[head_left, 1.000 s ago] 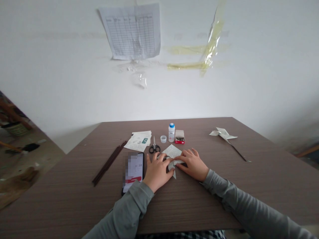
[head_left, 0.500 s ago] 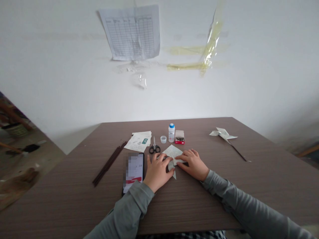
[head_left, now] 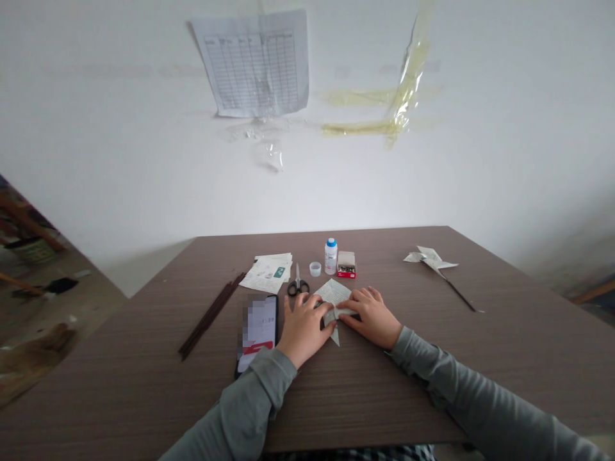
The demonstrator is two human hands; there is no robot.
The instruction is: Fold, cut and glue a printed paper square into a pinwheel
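A piece of printed paper (head_left: 333, 292), cut and partly folded in toward its middle, lies on the table between my hands. My left hand (head_left: 305, 326) grips its left side, thumb and fingers curled over the paper. From the right, my right hand (head_left: 372, 317) pinches the paper near the centre, its fingertips close to those of my left hand. My fingers cover much of the folded part. Just beyond my left hand rest black-handled scissors (head_left: 298, 287). A finished paper pinwheel (head_left: 432, 258) on a dark stick lies at the far right.
Behind the paper stand a white bottle with a blue cap (head_left: 330, 257), a small clear cup (head_left: 314, 269) and a red box of pins (head_left: 346, 265). To the left are printed sheets (head_left: 269, 272), dark sticks (head_left: 211, 315) and a phone (head_left: 259, 330). A wall (head_left: 307, 192) borders the table's back.
My hands stay at the same spot on the paper. The fingertips have shifted slightly around its centre; other things on the table have not moved.
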